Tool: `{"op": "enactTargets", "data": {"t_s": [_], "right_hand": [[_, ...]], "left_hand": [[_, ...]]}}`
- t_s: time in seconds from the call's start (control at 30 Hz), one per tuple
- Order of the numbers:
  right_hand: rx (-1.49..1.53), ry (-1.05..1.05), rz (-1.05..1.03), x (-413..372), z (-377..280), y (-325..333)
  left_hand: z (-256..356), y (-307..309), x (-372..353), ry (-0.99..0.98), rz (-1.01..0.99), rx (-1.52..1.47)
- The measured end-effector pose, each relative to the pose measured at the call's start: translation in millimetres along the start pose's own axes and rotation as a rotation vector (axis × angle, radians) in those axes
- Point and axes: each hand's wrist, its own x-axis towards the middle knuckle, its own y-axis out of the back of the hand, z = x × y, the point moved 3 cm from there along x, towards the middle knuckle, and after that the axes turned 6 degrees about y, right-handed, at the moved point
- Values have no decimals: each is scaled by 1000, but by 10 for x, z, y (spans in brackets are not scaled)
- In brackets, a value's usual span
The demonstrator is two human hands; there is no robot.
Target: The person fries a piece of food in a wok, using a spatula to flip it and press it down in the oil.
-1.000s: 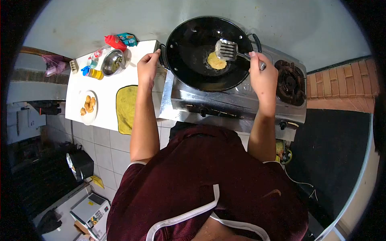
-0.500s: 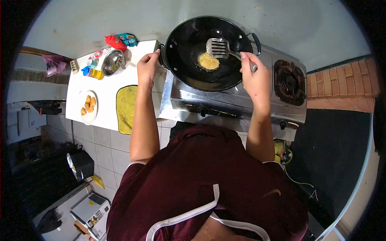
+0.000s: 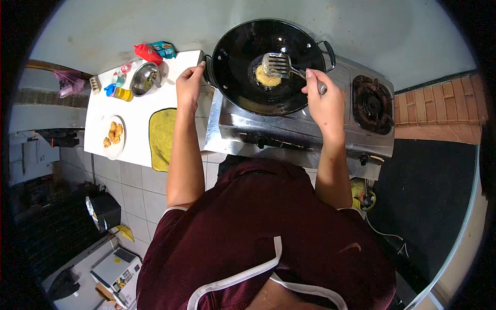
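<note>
A black wok (image 3: 237, 88) sits on the stove, and a small golden piece of food (image 3: 268, 78) lies in oil near its middle. My left hand (image 3: 190, 85) is closed on the wok's left handle, at the edge of the white table. Over the wok's right side, my right hand (image 3: 324, 95) grips the handle of a slotted metal spatula (image 3: 277, 65). The spatula's blade covers the upper part of the food.
The right burner (image 3: 372, 104) carries no pan. On the white table (image 3: 137, 116) are a plate of fried pieces (image 3: 114, 135), a yellow-green cloth (image 3: 162, 138), a metal bowl (image 3: 145, 79), a red bottle (image 3: 148, 53) and a blue-capped bottle (image 3: 119, 92).
The spatula has moved slightly down and left, now overlapping the top of the food. My right hand has shifted a little left with it. My left hand stays at the handle.
</note>
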Motion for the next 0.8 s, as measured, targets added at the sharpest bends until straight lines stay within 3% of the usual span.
{"op": "enactTargets", "data": {"t_s": [0.3,0.47,0.7,0.8], "right_hand": [[119,80,142,33,205,-218],[19,313,189,41,101,-260],[-49,310,113,91,118,-266],[-117,207,6,84,103,-233]], "left_hand": [[11,6,-7,9,-4,27],[32,1,-24,8,-3,4],[16,12,-10,22,-12,19],[27,10,-23,12,-9,18]]}}
